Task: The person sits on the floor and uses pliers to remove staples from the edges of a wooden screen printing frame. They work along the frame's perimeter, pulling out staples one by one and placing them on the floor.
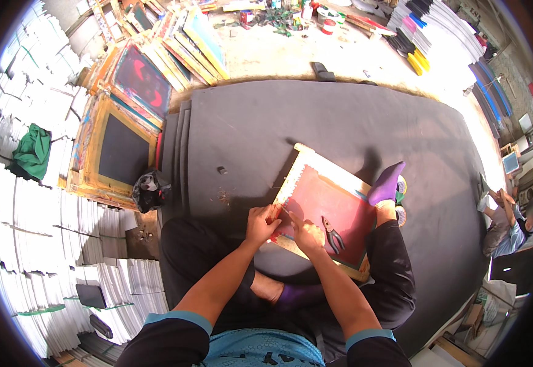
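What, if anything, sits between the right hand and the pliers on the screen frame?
Nothing visible. The pliers lie flat on the red mesh of the wooden screen frame, just to the right of the right hand, with only bare mesh between. The left hand rests on the frame's left edge, away from that gap.

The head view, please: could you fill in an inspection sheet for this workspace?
Surface: dark floor mat, person seated on it.
Job's things: wooden screen frame with red mesh lying by the knees; pliers resting on the mesh.
Clutter: small dark bit and crumbs on the mat.
Grips: left hand pressing the frame's near edge; right hand beside it with a thin tool, too small to identify.
Cables: nothing seen.
Surroundings: stacked frames at left, white sheet piles, green cloth, another person at right.
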The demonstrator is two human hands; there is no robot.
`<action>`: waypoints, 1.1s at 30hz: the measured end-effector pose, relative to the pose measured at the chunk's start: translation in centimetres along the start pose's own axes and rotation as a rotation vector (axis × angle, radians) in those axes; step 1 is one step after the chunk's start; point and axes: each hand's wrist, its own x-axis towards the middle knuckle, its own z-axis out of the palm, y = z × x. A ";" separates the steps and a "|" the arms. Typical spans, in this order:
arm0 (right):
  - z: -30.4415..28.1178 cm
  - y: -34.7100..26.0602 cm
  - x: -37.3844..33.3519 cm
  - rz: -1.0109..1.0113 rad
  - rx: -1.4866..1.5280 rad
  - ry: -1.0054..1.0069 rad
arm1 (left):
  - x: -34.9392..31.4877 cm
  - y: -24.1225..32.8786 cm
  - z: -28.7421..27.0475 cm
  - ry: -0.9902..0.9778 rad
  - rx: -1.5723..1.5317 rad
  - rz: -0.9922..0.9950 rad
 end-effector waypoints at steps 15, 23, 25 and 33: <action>-1.3 -0.6 0.3 -0.003 0.032 -0.203 | -0.8 -1.6 2.0 0.097 -0.028 -0.076; 2.6 2.1 0.7 -0.070 0.473 0.051 | -0.3 -0.9 2.1 0.120 -0.014 -0.031; -0.1 0.2 0.8 -0.036 0.273 -0.085 | -0.6 -1.4 1.8 0.124 0.008 -0.026; 2.8 3.7 2.7 -0.002 0.824 -0.109 | -0.4 -0.9 1.7 0.115 -0.011 -0.032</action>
